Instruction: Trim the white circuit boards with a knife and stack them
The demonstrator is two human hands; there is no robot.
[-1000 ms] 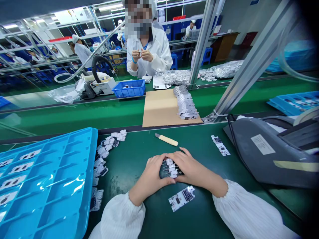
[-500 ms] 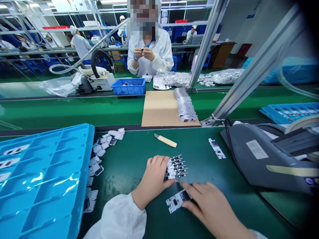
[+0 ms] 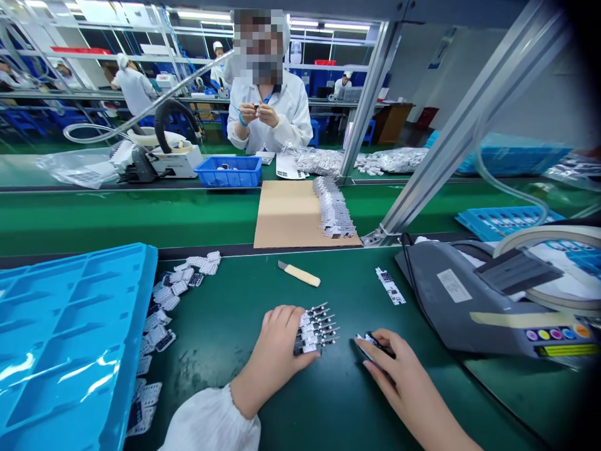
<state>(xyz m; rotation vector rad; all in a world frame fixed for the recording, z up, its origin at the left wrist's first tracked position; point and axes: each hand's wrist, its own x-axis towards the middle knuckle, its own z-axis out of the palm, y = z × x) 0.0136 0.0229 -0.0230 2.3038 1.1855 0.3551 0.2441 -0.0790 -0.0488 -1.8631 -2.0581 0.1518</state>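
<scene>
My left hand (image 3: 277,347) lies on the green mat and grips the left side of a small stack of white circuit boards (image 3: 314,331), whose metal pins point to the right. My right hand (image 3: 404,376) is a little farther right, pinching a single white circuit board (image 3: 370,344) between thumb and fingers, and partly hiding it. A wooden-handled craft knife (image 3: 298,274) lies above the hands. Beyond my right hand, another loose white board (image 3: 389,285) rests flat on the mat.
A heap of small boards (image 3: 171,294) runs along a large blue plastic tray (image 3: 70,332) at left. A grey machine (image 3: 460,300) stands at right. Across the green belt, rows of boards lie beside a cardboard sheet (image 3: 286,216), and a co-worker (image 3: 267,113) sits beyond.
My right hand has left the stack, lifted the loose board from the mat and moved it to the right. My left hand stays on the stack.
</scene>
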